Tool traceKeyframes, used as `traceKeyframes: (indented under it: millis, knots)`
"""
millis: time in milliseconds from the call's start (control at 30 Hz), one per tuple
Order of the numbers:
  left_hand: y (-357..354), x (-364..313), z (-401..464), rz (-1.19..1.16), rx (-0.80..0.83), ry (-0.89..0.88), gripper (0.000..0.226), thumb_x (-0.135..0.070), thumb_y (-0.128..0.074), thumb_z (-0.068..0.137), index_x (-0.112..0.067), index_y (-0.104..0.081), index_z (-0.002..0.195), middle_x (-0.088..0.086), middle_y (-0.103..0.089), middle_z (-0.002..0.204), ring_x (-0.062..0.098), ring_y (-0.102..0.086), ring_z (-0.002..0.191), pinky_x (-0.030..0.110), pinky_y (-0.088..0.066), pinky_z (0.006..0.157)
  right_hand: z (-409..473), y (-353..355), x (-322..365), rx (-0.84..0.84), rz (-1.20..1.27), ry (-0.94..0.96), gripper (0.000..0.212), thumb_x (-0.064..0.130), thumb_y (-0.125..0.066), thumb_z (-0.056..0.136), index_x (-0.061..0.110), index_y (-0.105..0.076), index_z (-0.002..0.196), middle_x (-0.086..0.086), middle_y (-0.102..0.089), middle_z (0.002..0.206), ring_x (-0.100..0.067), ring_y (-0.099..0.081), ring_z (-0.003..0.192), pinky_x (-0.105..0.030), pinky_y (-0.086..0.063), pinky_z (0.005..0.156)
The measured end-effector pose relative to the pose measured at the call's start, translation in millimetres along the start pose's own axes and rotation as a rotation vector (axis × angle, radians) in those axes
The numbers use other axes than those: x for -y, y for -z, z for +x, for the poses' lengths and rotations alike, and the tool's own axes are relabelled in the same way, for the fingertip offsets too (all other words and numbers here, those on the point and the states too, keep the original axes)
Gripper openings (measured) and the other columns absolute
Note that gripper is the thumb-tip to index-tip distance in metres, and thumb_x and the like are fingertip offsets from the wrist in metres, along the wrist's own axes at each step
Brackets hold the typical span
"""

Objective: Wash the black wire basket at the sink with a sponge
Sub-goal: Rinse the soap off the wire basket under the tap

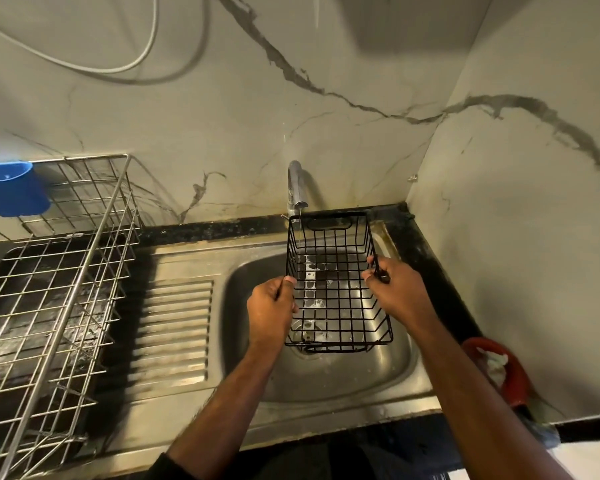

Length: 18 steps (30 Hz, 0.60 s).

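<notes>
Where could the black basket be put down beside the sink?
The ribbed draining board between the sink bowl and the steel dish rack is bare. The rack itself looks empty too. Right of the bowl is crowded: only a narrow ledge, with a red holder against the wall.

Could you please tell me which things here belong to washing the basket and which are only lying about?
In use:
black wire basket
left hand
right hand
tap
sink

Lying about:
steel dish rack
blue holder
red item
white cable

No sponge is visible.
</notes>
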State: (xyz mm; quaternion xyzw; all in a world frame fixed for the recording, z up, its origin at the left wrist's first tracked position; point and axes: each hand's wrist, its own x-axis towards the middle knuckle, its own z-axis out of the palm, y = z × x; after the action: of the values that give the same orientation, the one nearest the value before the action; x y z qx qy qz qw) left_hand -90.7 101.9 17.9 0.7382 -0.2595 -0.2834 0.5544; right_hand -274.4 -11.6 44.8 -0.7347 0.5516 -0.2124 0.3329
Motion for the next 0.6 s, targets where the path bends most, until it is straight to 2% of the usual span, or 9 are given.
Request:
traceKeyframes:
  millis: [100,233,300,367,400,433,500,567,600]
  knots:
    - [1,2,-1,-0.008,-0.007,-0.016,0.029,-0.023,-0.058,0.102,-0.002,-0.072,0.089,0.001,-0.058,0.052,0.019,-0.052,0.051,0.032,-0.046,0.053,-3,-1,1,-0.013,-0.018,0.020,0.035,0.032,-0.060,0.097,0.024,-0.060,0.131,0.006,-0.070,0.102,0.002,-0.060,0.082,-0.007,-0.038,0.062]
    - [5,7,0,0.051,0.015,-0.067,0.028,-0.027,-0.058,0.103,-0.014,-0.073,0.083,0.002,-0.063,0.055,0.005,-0.052,0.047,0.027,-0.047,0.056,-7,-6,1,-0.020,0.027,0.042,0.034,0.030,-0.062,0.096,0.023,-0.061,0.130,0.006,-0.071,0.104,0.006,-0.059,0.081,-0.003,-0.039,0.062]
    - [7,12,0,0.125,0.033,-0.108,0.032,-0.029,-0.057,0.103,-0.017,-0.069,0.077,0.002,-0.067,0.059,-0.002,-0.048,0.043,0.021,-0.043,0.051,-10,-9,-1,0.002,0.082,0.041,0.037,0.028,-0.065,0.095,0.024,-0.059,0.131,0.010,-0.070,0.105,0.009,-0.060,0.086,0.001,-0.040,0.063]
    - [9,18,-2,0.179,0.039,-0.124,0.023,-0.029,-0.056,0.104,-0.021,-0.071,0.089,-0.001,-0.069,0.064,-0.006,-0.049,0.042,0.010,-0.037,0.048,-14,-15,-4,0.032,0.126,0.045,0.038,0.025,-0.069,0.092,0.025,-0.059,0.129,0.013,-0.069,0.105,0.007,-0.062,0.092,-0.001,-0.043,0.071]
    - [10,21,-3,0.175,0.039,-0.112,0.016,-0.026,-0.057,0.103,-0.022,-0.073,0.101,-0.003,-0.070,0.066,-0.009,-0.053,0.047,0.006,-0.039,0.051,-15,-18,-5,0.037,0.154,0.046,0.038,0.025,-0.071,0.091,0.027,-0.059,0.126,0.013,-0.069,0.105,0.004,-0.063,0.093,-0.006,-0.047,0.077]
    - [11,25,-2,0.159,0.036,-0.092,0.016,-0.023,-0.059,0.102,-0.023,-0.072,0.111,-0.005,-0.071,0.067,-0.012,-0.058,0.056,0.005,-0.043,0.061,-15,-21,-5,0.035,0.190,0.041,0.036,0.025,-0.072,0.090,0.026,-0.060,0.124,0.012,-0.069,0.104,0.001,-0.065,0.094,-0.014,-0.051,0.083]
    - [13,35,1,0.118,0.041,-0.051,0.019,-0.017,-0.063,0.100,-0.022,-0.073,0.116,-0.008,-0.073,0.067,-0.007,-0.066,0.075,0.017,-0.052,0.086,-15,-26,-5,0.053,0.263,0.000,0.029,0.031,-0.070,0.090,0.026,-0.062,0.117,0.009,-0.069,0.101,-0.006,-0.066,0.096,-0.026,-0.054,0.087]
    - [16,42,4,0.088,0.064,-0.034,0.022,-0.014,-0.067,0.097,-0.023,-0.074,0.115,-0.010,-0.076,0.071,0.001,-0.072,0.087,0.027,-0.053,0.094,-14,-29,-4,0.095,0.330,-0.084,0.029,0.049,-0.064,0.091,0.027,-0.063,0.110,0.008,-0.069,0.101,-0.011,-0.065,0.101,-0.031,-0.051,0.089]
    - [17,45,5,0.085,0.076,-0.027,0.025,-0.013,-0.069,0.095,-0.027,-0.074,0.115,-0.011,-0.077,0.075,0.003,-0.073,0.091,0.027,-0.053,0.093,-14,-30,-4,0.108,0.403,-0.148,0.039,0.061,-0.059,0.088,0.027,-0.064,0.106,0.005,-0.070,0.101,-0.014,-0.065,0.104,-0.036,-0.048,0.094]
